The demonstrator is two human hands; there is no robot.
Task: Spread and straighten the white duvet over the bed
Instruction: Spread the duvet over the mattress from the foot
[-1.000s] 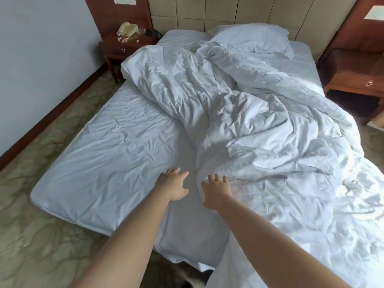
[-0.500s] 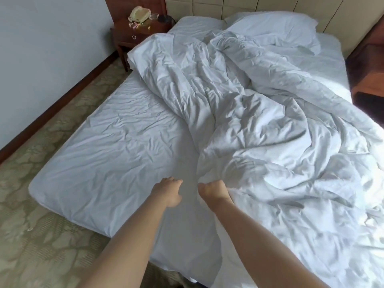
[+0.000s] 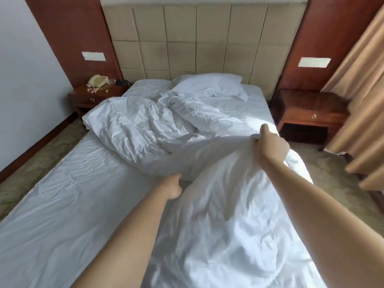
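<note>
A bed (image 3: 62, 204) with a crumpled white duvet (image 3: 218, 215) bunched on its right half. The right hand (image 3: 270, 146) grips a raised fold; the left hand (image 3: 172, 187) holds the edge lower down. No readable writing.

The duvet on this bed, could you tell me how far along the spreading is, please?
Early stage. Done: nothing lies flat yet. In hand: the right hand grips and lifts a fold of the duvet; the left hand reaches under its edge. Left: the bare sheet remains uncovered.
</note>
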